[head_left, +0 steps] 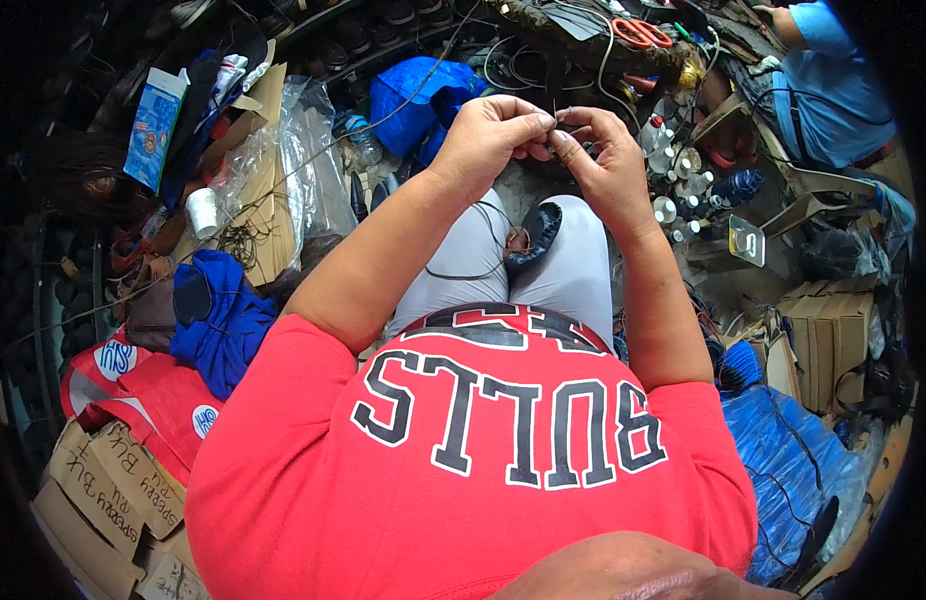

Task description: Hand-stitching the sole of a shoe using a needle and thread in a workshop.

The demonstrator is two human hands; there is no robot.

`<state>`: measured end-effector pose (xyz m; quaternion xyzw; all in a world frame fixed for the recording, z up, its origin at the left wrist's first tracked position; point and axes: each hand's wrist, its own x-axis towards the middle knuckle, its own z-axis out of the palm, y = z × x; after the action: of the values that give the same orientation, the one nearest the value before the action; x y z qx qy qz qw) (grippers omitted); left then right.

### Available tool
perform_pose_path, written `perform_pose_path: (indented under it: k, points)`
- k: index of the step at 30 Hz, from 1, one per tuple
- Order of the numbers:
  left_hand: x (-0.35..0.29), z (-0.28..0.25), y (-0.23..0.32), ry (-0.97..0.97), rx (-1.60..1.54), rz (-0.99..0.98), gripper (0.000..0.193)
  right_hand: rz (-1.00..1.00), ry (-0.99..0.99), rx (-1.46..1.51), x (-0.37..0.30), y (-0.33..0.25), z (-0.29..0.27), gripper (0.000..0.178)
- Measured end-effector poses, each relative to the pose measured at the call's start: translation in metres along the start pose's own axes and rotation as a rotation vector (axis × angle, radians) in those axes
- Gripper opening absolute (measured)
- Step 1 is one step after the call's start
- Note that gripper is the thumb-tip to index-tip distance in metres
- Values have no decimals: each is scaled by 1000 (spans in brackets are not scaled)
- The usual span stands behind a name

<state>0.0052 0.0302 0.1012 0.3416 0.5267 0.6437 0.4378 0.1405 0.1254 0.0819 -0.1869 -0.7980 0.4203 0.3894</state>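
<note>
Both hands meet fingertip to fingertip above my knees, at the upper middle of the view. My left hand is closed in a pinch, and my right hand pinches right against it. Between the fingertips is a thin dark strand that looks like thread; its end is too small to make out. A dark thread also loops across my light trousers beside a small dark shoe, which rests between my thighs. Neither hand touches the shoe.
Orange-handled scissors lie on a cluttered bench ahead. Several bottles stand to the right, near a person in a blue shirt. On the left are a white cup, flattened cardboard and a blue cloth.
</note>
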Motion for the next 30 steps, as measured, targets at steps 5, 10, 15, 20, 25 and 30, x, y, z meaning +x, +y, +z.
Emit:
perform_pose_path:
  k: [5,10,15,20,25,30]
  points:
    - [1,-3,-3,1,-46,-43,12,-52,10,83,1,-1,1,22]
    - [0,-3,-4,-16,-98,-80,10,-13,-70,176,-1,14,0,16]
    - [0,-5,-1,30,28,-37,16,270,-169,476,-3,6,-1,13]
    - [2,-10,8,20,391,144,22,304,-155,452,-3,1,-2,14]
    - [9,-12,21,-213,889,252,24,317,-173,430,-3,0,-4,15]
    - [12,-11,26,-309,977,245,23,321,-201,426,-3,-2,-4,15]
